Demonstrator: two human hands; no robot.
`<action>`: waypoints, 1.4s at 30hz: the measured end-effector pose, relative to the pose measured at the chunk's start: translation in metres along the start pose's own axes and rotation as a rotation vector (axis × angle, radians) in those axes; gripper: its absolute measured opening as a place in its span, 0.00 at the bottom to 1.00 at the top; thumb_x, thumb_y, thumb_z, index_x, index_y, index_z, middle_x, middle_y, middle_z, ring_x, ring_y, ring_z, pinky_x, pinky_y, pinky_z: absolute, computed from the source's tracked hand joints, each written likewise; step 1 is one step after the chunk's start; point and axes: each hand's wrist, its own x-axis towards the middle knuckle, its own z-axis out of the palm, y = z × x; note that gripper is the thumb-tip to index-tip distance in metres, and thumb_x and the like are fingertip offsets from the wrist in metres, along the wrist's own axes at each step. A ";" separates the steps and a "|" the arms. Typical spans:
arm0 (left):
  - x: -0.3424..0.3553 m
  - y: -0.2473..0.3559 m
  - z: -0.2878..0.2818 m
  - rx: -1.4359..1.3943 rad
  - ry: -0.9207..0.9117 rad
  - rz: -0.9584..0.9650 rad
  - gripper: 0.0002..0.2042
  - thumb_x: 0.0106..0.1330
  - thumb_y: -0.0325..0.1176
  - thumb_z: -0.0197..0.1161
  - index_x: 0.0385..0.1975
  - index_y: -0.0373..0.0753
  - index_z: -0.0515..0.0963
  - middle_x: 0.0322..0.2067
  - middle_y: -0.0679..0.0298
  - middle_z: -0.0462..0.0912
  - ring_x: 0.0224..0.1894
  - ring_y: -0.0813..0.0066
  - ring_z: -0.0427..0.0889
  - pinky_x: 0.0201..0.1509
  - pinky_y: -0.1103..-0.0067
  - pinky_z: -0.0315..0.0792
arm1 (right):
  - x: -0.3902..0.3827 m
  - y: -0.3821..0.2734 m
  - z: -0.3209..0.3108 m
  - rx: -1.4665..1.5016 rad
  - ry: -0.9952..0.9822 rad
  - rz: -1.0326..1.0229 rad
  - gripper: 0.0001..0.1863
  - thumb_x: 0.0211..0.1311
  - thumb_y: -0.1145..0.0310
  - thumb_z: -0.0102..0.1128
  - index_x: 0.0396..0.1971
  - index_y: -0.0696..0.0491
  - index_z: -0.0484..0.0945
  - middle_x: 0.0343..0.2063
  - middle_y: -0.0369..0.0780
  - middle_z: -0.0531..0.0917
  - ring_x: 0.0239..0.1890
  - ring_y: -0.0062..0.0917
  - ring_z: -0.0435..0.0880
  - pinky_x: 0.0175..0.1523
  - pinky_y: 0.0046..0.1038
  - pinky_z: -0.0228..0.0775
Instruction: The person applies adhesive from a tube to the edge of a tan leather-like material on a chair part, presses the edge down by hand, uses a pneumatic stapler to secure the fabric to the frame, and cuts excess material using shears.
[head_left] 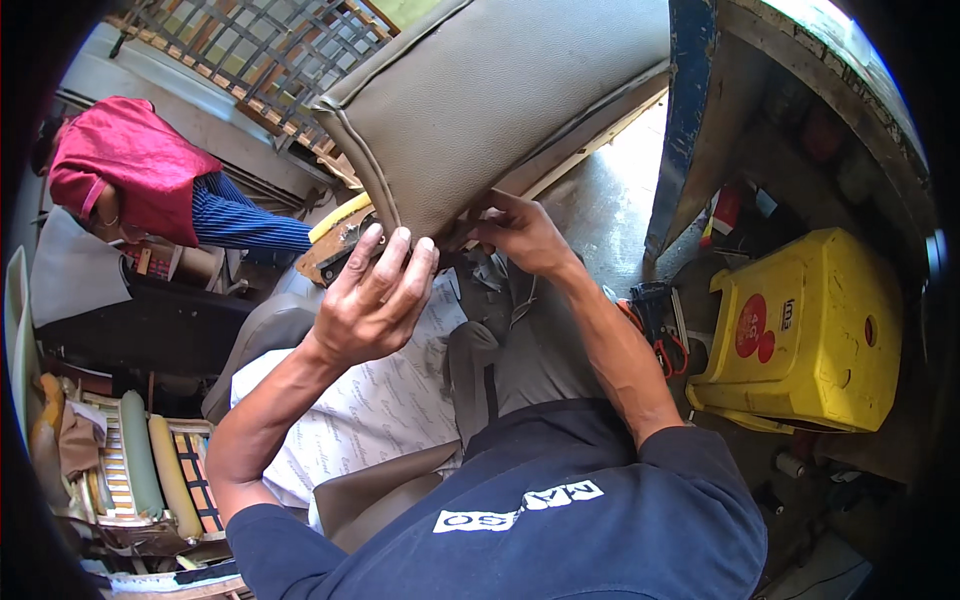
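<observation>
A large grey-brown upholstered cushion [500,100] with piped seams and a leather-like cover rises in front of me, tilted, with its lower corner toward me. My left hand [375,295] grips this corner, its fingertips against the piping. Just behind those fingers is a dark tool-like thing [340,258], partly hidden, on a brown board with a yellow edge [318,262]. My right hand [525,235] is closed at the underside of the cushion, thumb and fingers pinching the cover's lower edge. The fingertips of the right hand are partly hidden.
A yellow plastic stool [800,335] lies on its side at the right, near orange-handled scissors [672,350]. White printed sheeting [375,415] lies left of my legs. A person in a red top [125,165] bends at the far left. A blue-edged frame [685,120] stands right of the cushion.
</observation>
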 end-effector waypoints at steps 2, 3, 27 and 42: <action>0.000 -0.005 0.002 -0.013 0.011 0.025 0.12 0.62 0.30 0.65 0.42 0.32 0.85 0.48 0.60 0.82 0.55 0.60 0.83 0.64 0.59 0.79 | 0.000 -0.002 -0.010 -0.017 -0.082 0.058 0.10 0.68 0.75 0.66 0.47 0.56 0.81 0.32 0.34 0.85 0.28 0.13 0.79 0.32 0.20 0.69; 0.000 -0.007 0.003 -0.025 0.024 0.050 0.12 0.62 0.30 0.65 0.42 0.31 0.85 0.48 0.60 0.82 0.55 0.60 0.83 0.64 0.59 0.80 | -0.001 -0.003 -0.012 -0.017 -0.082 0.057 0.10 0.68 0.75 0.66 0.47 0.56 0.81 0.32 0.34 0.85 0.28 0.13 0.79 0.32 0.20 0.69; 0.007 -0.008 0.004 -0.053 0.016 0.073 0.11 0.60 0.27 0.66 0.41 0.30 0.85 0.44 0.61 0.80 0.52 0.62 0.83 0.61 0.60 0.82 | -0.032 -0.032 0.034 -0.915 0.291 -0.714 0.21 0.46 0.66 0.81 0.40 0.50 0.81 0.32 0.37 0.83 0.32 0.33 0.83 0.40 0.34 0.77; 0.009 -0.009 0.006 -0.088 0.053 0.062 0.11 0.60 0.28 0.66 0.40 0.31 0.86 0.43 0.60 0.79 0.51 0.62 0.83 0.61 0.61 0.82 | -0.041 -0.009 0.060 -0.593 0.313 -0.656 0.18 0.59 0.80 0.69 0.50 0.58 0.76 0.33 0.44 0.81 0.29 0.41 0.84 0.31 0.36 0.78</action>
